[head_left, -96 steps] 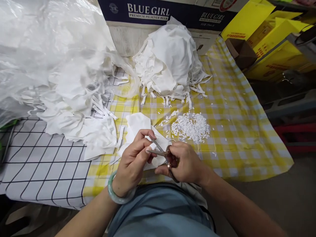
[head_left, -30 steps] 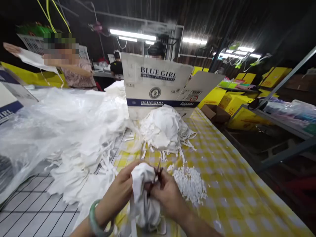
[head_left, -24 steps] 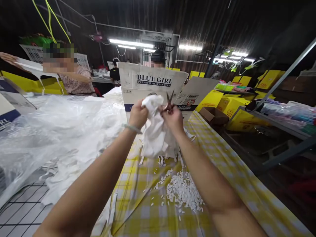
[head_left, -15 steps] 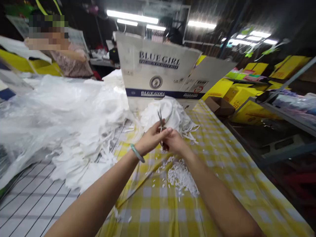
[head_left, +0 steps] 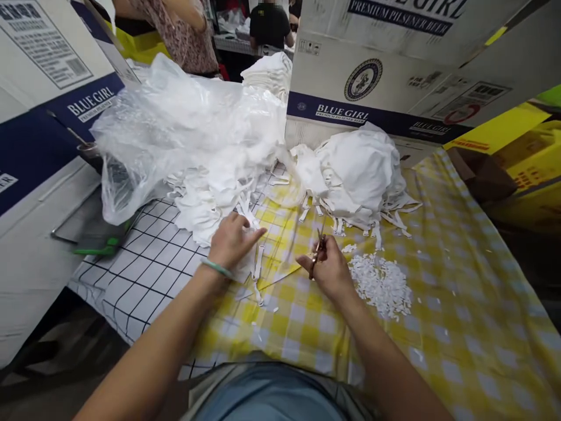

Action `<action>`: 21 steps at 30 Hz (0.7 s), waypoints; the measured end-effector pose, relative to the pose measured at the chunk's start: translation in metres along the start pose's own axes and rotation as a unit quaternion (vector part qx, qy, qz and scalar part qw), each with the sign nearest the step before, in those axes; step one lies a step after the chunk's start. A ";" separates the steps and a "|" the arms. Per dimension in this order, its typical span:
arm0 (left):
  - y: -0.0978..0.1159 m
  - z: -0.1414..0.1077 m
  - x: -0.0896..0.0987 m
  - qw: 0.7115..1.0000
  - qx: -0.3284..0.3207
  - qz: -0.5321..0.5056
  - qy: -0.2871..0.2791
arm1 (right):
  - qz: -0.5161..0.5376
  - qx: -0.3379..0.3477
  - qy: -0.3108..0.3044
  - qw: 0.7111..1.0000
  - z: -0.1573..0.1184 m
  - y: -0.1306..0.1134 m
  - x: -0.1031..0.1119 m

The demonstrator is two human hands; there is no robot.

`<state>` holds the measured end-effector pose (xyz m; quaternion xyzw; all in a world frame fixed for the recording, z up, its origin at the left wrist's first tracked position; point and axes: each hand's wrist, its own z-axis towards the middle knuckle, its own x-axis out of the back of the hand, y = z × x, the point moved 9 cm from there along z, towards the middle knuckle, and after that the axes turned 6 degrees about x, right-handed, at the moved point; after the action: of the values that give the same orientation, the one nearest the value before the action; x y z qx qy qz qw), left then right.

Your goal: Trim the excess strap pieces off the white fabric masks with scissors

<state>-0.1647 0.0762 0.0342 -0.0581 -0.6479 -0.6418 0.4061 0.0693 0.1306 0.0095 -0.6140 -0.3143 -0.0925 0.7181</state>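
Note:
My left hand (head_left: 230, 242) rests on the near edge of a heap of white cloth pieces (head_left: 205, 199) with narrow straps. Its thumb points right, apart from the curled fingers, whose tips are partly hidden. Beside that hand, loose straps (head_left: 258, 272) with small end fittings hang over the yellow checked cloth. My right hand (head_left: 331, 266) is closed around a small pair of scissors (head_left: 314, 263), blades pointing away from me. Beyond it lies a second white cloth pile (head_left: 359, 169), its straps trailing forward. Small white clippings (head_left: 381, 286) are heaped right of my right hand.
Clear plastic (head_left: 175, 117) covers part of the left heap. Printed cartons stand at the left (head_left: 39, 146) and at the back (head_left: 333, 76). A green-edged dark object (head_left: 103, 234) lies left on the grid-patterned cloth (head_left: 144, 269). Other people (head_left: 269, 26) are beyond the table.
My hands, together at the scissors before, are now apart. The left has moved to the left heap; the right keeps the scissors. The view has tilted down.

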 end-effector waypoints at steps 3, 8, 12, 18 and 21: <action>-0.028 -0.003 0.020 1.000 0.017 0.023 0.001 | 0.021 0.042 -0.074 0.996 -0.002 -0.015 -0.030; -0.042 -0.046 0.044 0.998 0.058 0.010 0.024 | 0.046 0.193 -0.242 0.950 -0.024 -0.054 -0.113; -0.044 -0.092 0.010 0.947 0.209 -0.166 -0.178 | 0.061 0.162 -0.221 0.960 -0.027 -0.057 -0.105; -0.024 -0.107 -0.025 0.804 0.333 -0.473 -0.137 | 0.222 0.003 -0.348 0.911 -0.102 -0.043 -0.054; -0.031 -0.100 -0.025 0.778 0.360 -0.510 -0.076 | 0.220 -0.090 -0.456 0.858 -0.153 -0.020 -0.048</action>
<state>-0.1216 -0.0055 -0.0210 0.3826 -0.7953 -0.4687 -0.0394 0.0732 -0.0294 -0.0088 -0.7029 -0.4534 0.3300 0.4375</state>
